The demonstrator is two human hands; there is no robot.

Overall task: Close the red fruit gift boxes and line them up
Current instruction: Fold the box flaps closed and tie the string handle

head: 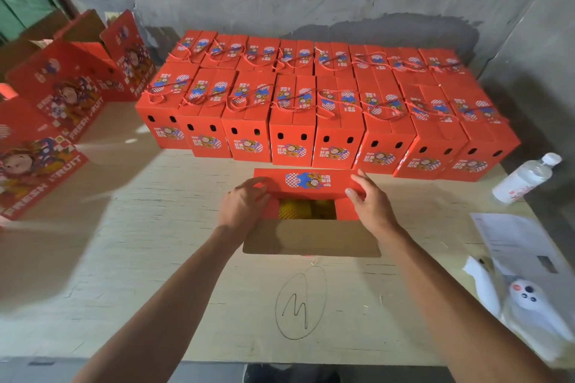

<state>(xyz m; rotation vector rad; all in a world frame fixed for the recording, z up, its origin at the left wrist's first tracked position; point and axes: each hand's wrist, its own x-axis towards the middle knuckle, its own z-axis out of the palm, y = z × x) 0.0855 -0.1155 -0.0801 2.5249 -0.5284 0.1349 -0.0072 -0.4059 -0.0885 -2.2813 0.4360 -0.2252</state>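
An open red fruit gift box (pixel 308 182) stands on the table in front of me, its far printed flap folded over the top and its near brown flap (pixel 311 238) sticking out toward me. Yellow netted fruit (pixel 295 210) shows through the gap. My left hand (pixel 244 204) presses on the box's left side flap with fingers bent over the far flap's edge. My right hand (pixel 368 199) rests on the right side flap, fingertips touching the far flap. Behind it, two rows of several closed red gift boxes (pixel 333 109) with rope handles are lined up.
Several open red boxes (pixel 71 93) stand at the left on the wooden table (pixel 140 258). A plastic water bottle (pixel 525 179) lies at the right, with papers (pixel 516 239) and a white bag (pixel 529 305) nearer me. A concrete wall runs behind the rows.
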